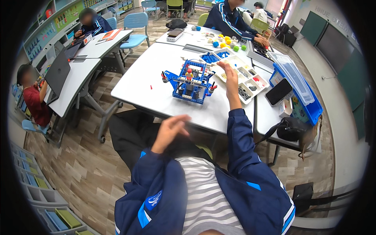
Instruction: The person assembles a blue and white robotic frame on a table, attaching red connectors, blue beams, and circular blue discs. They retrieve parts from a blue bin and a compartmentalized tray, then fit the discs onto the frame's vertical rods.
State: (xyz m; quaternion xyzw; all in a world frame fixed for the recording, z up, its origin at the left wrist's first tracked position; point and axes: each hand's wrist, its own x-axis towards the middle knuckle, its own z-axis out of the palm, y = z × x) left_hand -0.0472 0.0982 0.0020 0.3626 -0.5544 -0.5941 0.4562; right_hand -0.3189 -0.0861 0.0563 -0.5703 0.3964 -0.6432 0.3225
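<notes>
Your right hand (231, 81), flat, fingers together, is near the blue model (190, 83); your left hand (170, 132) (blurred): I can't tell its fingers.

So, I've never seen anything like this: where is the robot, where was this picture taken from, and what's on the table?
There's no robot here, just a person with bare hands. A camera worn on the person's head looks down; its fisheye lens bends straight edges near the rim.

The left hand, slightly blurred, is in front of the near edge of the white table. The right hand is raised to the right of a blue brick-built model. Neither appears to hold anything.

A small red piece lies left of the model. Behind and right of it, a white tray holds sorted parts. Farther right lies a black phone.
</notes>
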